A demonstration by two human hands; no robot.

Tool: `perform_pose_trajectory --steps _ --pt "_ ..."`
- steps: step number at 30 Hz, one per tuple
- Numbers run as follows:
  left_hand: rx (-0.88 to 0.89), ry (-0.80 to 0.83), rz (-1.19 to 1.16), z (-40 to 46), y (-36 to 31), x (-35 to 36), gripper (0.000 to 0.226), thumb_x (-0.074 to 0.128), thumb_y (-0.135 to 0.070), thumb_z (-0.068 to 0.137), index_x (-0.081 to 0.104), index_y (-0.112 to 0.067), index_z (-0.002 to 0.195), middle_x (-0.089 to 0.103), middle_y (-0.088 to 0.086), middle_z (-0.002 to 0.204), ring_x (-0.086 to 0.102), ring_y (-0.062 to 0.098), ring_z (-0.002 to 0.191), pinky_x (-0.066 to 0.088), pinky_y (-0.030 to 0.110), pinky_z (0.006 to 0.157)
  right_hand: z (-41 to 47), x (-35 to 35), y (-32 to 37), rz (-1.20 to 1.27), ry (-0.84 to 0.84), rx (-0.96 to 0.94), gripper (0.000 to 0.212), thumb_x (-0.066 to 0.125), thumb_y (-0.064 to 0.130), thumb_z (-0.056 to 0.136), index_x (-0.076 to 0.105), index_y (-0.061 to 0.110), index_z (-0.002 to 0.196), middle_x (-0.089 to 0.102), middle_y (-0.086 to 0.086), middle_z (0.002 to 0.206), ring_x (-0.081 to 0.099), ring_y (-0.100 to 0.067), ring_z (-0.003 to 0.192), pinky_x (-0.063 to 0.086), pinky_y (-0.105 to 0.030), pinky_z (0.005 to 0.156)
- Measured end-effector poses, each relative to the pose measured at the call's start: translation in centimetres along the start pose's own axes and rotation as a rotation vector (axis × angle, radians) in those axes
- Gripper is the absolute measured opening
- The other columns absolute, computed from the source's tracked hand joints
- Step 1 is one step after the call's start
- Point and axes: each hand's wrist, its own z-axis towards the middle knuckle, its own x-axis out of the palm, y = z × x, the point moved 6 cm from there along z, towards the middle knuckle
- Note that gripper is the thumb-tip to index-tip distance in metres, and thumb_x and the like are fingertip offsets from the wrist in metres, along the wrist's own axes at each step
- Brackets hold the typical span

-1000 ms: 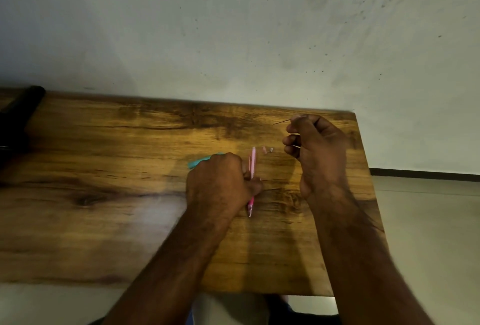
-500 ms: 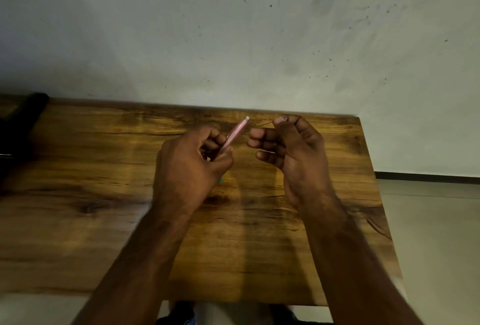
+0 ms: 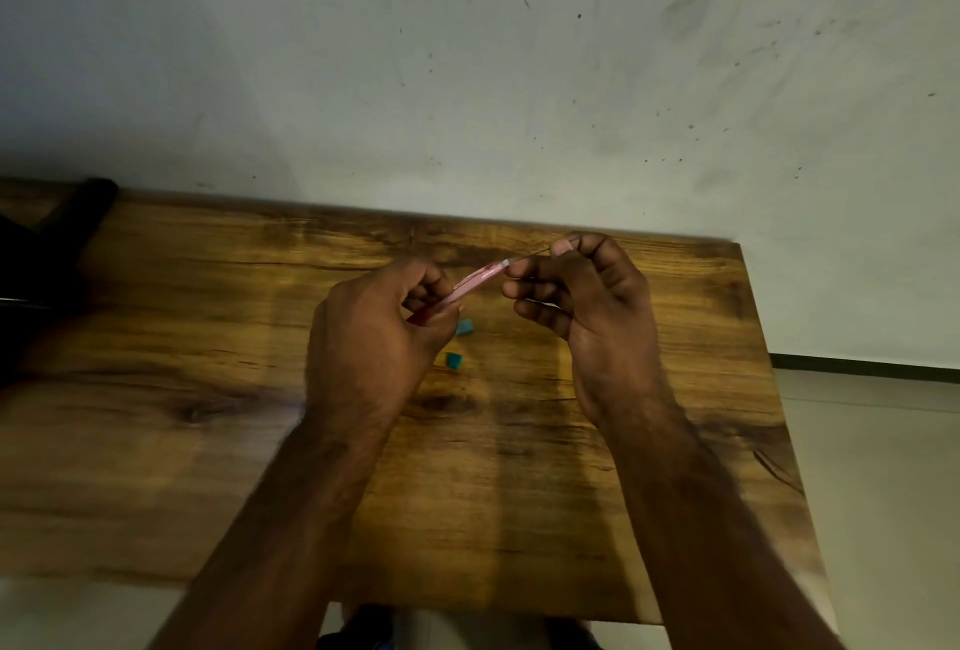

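Note:
My left hand (image 3: 374,337) grips a pink pen (image 3: 475,283) above the wooden table (image 3: 208,467), its upper end slanting up to the right. My right hand (image 3: 582,296) is right at that end and pinches a thin dark refill (image 3: 540,251) between thumb and forefinger; the refill meets the pen's white tip. A teal pen (image 3: 457,343) lies on the table under my left hand, mostly hidden, with only two short bits showing.
A black object (image 3: 57,244) lies at the table's far left corner. A grey wall stands right behind the table. The table's right edge drops to a pale floor (image 3: 883,467).
My left hand lifted the pink pen off the table and tilted it up to the right. My right hand came in to meet the pen's end with the thin refill.

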Motion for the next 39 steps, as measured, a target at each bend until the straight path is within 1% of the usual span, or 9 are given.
perform_pose_trajectory --steps 7,12,15,19,25,29,32,36,39 --pt "-0.012 0.013 0.022 0.1 0.4 0.2 0.018 0.083 -0.025 0.080 0.071 -0.029 0.093 0.071 -0.016 0.084 0.065 -0.003 0.079 0.045 0.013 0.068 0.2 0.1 -0.4 -0.021 0.017 -0.029 0.014 0.051 0.010 0.104 0.059 0.013 0.092 0.076 -0.009 0.084 0.074 -0.024 0.077 0.059 -0.034 0.071" --pt "-0.018 0.012 0.012 0.1 0.5 0.3 0.020 0.083 -0.025 0.079 0.072 -0.029 0.094 0.069 -0.018 0.086 0.062 -0.008 0.081 0.047 0.012 0.070 0.3 -0.1 -0.7 -0.047 0.033 -0.050 0.010 0.052 0.008 0.104 0.060 0.007 0.097 0.075 -0.009 0.085 0.074 -0.025 0.080 0.059 -0.036 0.075" --pt "-0.009 0.011 0.003 0.1 0.4 0.4 0.020 0.083 -0.025 0.079 0.071 -0.029 0.095 0.069 -0.017 0.088 0.063 -0.007 0.083 0.045 0.012 0.070 0.4 -0.1 -0.9 -0.088 0.035 -0.064 0.010 0.054 0.008 0.103 0.062 0.007 0.098 0.075 -0.008 0.086 0.074 -0.024 0.081 0.060 -0.034 0.075" --pt "-0.001 0.003 -0.015 0.1 0.4 0.4 0.019 0.083 -0.026 0.078 0.072 -0.031 0.093 0.070 -0.017 0.085 0.064 -0.004 0.082 0.050 0.016 0.071 0.4 0.0 -1.1 -0.175 0.055 -0.084 0.008 0.061 0.008 0.099 0.066 0.009 0.094 0.077 -0.003 0.083 0.075 -0.021 0.080 0.059 -0.032 0.073" --pt "0.011 0.010 -0.036 0.1 0.3 0.2 0.019 0.083 -0.025 0.078 0.072 -0.033 0.091 0.070 -0.018 0.083 0.065 -0.005 0.083 0.051 0.017 0.073 0.5 -0.2 -1.5 -0.222 0.066 -0.029 0.010 0.062 0.009 0.099 0.069 0.003 0.099 0.077 -0.008 0.088 0.076 -0.020 0.083 0.060 -0.030 0.075" --pt "0.028 -0.004 -0.048 0.1 0.2 0.0 0.019 0.084 -0.024 0.077 0.072 -0.033 0.089 0.071 -0.017 0.082 0.066 -0.003 0.081 0.056 0.024 0.072 0.7 -0.9 -1.3 -0.219 0.024 -0.001 0.016 0.057 0.009 0.101 0.072 0.003 0.103 0.078 -0.010 0.091 0.076 -0.023 0.084 0.060 -0.032 0.077" --pt "0.030 -0.006 -0.056 0.2 0.2 0.0 0.018 0.084 -0.024 0.077 0.072 -0.032 0.089 0.072 -0.016 0.083 0.067 -0.001 0.081 0.057 0.026 0.073 0.9 -1.6 -1.0 -0.168 -0.043 0.006 0.019 0.055 0.010 0.102 0.073 0.005 0.102 0.079 -0.009 0.088 0.075 -0.022 0.081 0.059 -0.035 0.078" --pt "0.032 0.001 -0.047 0.2 0.3 0.1 0.018 0.084 -0.024 0.078 0.072 -0.031 0.090 0.073 -0.015 0.084 0.067 0.000 0.081 0.056 0.025 0.074 0.9 -1.8 -1.0 -0.127 -0.058 0.001 0.018 0.057 0.011 0.101 0.074 0.006 0.100 0.079 -0.011 0.089 0.074 -0.022 0.081 0.059 -0.035 0.078" --pt "0.033 -0.005 -0.047 0.2 0.4 0.1 0.017 0.083 -0.026 0.079 0.073 -0.031 0.091 0.073 -0.016 0.085 0.066 -0.002 0.082 0.054 0.022 0.073 0.8 -1.8 -0.8 -0.148 -0.089 -0.063 0.018 0.057 0.008 0.101 0.074 0.004 0.099 0.078 -0.014 0.089 0.073 -0.020 0.076 0.058 -0.032 0.072"
